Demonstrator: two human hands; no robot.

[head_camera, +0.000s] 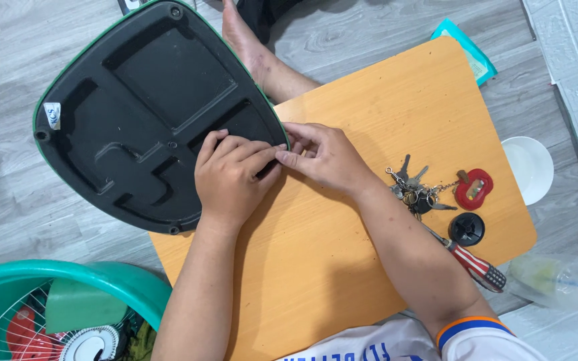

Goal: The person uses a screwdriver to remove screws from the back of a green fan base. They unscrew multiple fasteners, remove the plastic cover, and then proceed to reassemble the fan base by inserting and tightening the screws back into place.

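Left hand [230, 175] lies palm-down on the black plastic base plate [148, 113], fingers curled over its lower right edge, fingertips pressing right at the rim. Right hand [321, 156] comes in from the other side, thumb and forefinger pinched together at that same rim, tips touching the left hand's fingers. Whether something tiny sits in that pinch, can't tell; the fingers cover it.

The base plate is big, oval, ribbed w/ moulded recesses and a thin green edge. It's tilted, its lower right part resting over the left edge of the small orange table [342, 267], the rest hanging out over the grey wood-look floor [21, 220]. A bare foot [245, 40] shows just behind it, near the table's far left corner.

On the table's right side, well apart from the hands: a bunch of keys [413, 190] w/ a red fob [473, 189] beside it, a black round cap [466, 228] just nearer the front edge, and a screwdriver w/ red-and-white striped handle [473, 262], partly under the right forearm.

Off the table: a white bowl [530, 167] by the right edge, a clear plastic cup [556, 277] at the near right corner, a teal packet [469, 50] poking out behind the far right corner. Bottom left, a teal fan guard [48, 294] w/ wire grille.
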